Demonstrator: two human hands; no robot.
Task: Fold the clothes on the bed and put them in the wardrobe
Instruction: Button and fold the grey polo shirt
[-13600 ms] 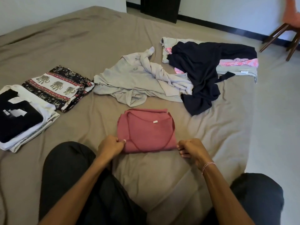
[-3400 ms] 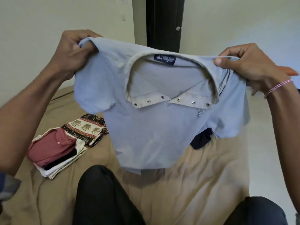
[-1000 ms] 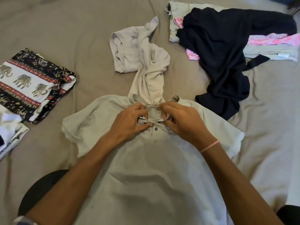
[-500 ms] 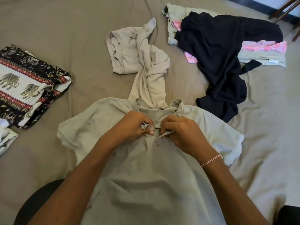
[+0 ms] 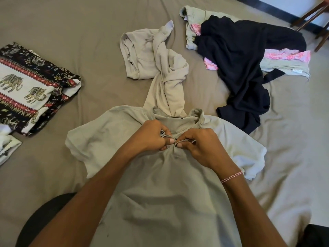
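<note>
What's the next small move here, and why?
Probably bring the two flaps together and close the neck opening. The left hand and right hand each pinch one flap of the shirt below its collar, nearly touching, and the shirt lies spread flat on the bed, not yet folded.

shirt (image 5: 169, 184) spread on bed (image 5: 71, 24), nearest person. twisted garment (image 5: 160, 68) just behind its collar. heap of clothes (image 5: 240, 59) behind right. folded garment (image 5: 26, 86) at left, folded stack (image 5: 7, 147) nearer, at left edge. chair (image 5: 309, 13) beyond bed, far right.
</note>
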